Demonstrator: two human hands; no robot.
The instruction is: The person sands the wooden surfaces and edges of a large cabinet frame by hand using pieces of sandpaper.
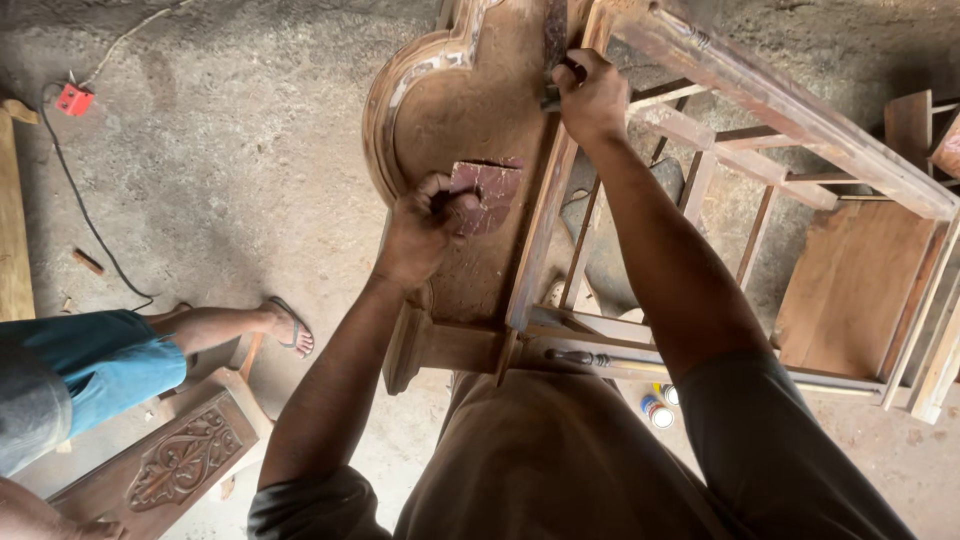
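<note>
At the far left a small red plug block (74,99) lies on the grey concrete floor (220,170), its thin dark cable (85,215) trailing toward the near side; below it another person's leg in blue shorts (95,365) ends in a sandalled foot (288,327), and a carved dark-wood panel (190,455) with a leaf scroll rests beside it. Moving right, the left hand (420,232) is closed around a folded piece of reddish sandpaper (488,192), fingers curled tight and thumb pressing the sheet flat against the curved headboard panel (450,110) — the paper lies just to the right of the knuckles, touching the dusty, matte brown wood, and this hand is the nearer one to it. The panel's long axis runs from near to far, its arched moulded edge on the left showing paler worn patches. Further right and farther off, the right hand (590,98) grips the upright wooden rail (545,210) at the panel's right edge, fingers wrapped over it together with what seems a thin dark tool — I cannot tell what. Right again stands an open frame of pale slats (745,160), rough and unfinished, over a flat board (850,285), with small paint tins (657,410) on the floor near the person's brown shirt (560,470).
</note>
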